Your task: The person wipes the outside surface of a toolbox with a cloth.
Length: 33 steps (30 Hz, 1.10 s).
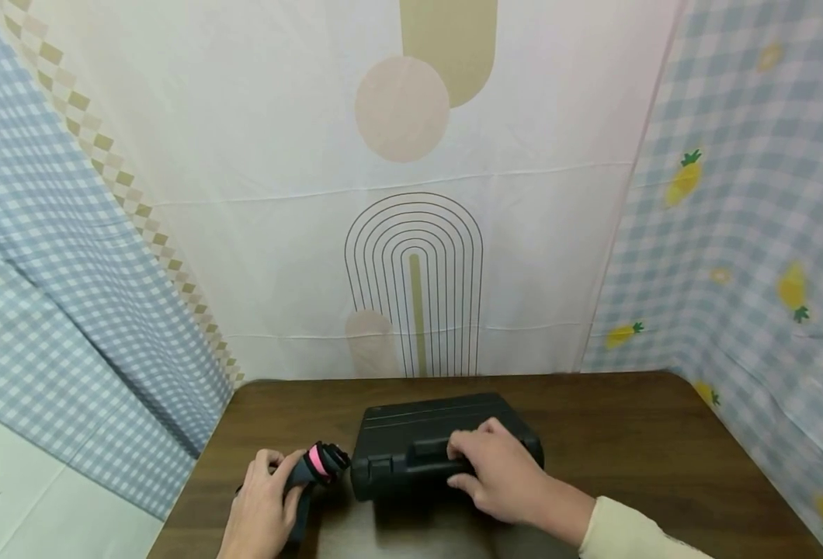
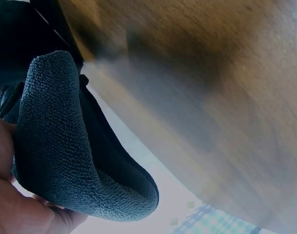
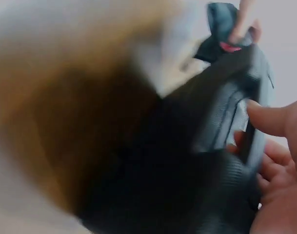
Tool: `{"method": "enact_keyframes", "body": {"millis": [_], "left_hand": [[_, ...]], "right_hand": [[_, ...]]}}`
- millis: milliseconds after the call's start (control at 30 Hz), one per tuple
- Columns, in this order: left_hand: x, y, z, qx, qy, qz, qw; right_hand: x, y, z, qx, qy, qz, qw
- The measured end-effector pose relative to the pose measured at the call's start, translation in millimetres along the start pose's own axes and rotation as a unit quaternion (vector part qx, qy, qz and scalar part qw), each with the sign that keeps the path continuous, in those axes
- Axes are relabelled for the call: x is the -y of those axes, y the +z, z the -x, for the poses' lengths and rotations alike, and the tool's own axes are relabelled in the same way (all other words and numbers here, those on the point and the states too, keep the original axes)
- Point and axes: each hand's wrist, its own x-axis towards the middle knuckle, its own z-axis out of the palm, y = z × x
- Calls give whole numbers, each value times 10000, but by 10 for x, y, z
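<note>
A black hard plastic case [image 1: 432, 419] lies near the middle of the table, its handle side toward me and its front edge tilted up. My right hand [image 1: 505, 475] grips the case's handle [image 3: 253, 131], with thumb and fingers on either side of the bar. To the left, my left hand [image 1: 261, 497] holds a dark grey-blue fleecy cloth piece [image 2: 55, 136] with a black edge and a pink band [image 1: 317, 460]. One end of this piece bends over and hangs down; its exact kind is unclear. It is close beside the case's left corner.
The brown wooden table [image 1: 614, 435] extends on both sides of the case. A pale patterned cloth [image 1: 279, 272] hangs behind it, with blue checked cloths [image 1: 663, 310] at the sides.
</note>
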Motion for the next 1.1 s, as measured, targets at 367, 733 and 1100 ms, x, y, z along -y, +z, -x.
{"method": "enact_keyframes", "body": {"millis": [367, 733, 1100], "left_hand": [[13, 5, 1, -15, 35, -61, 10000], [-50, 3, -31, 261, -152, 120, 9995], [-96, 8, -34, 90, -369, 395, 9985]], "right_hand": [[-159, 597, 38, 1300, 198, -104, 9913], [-267, 740, -91, 1259, 61, 457, 9910], [-163, 622, -196, 1606, 174, 505, 9856]]}}
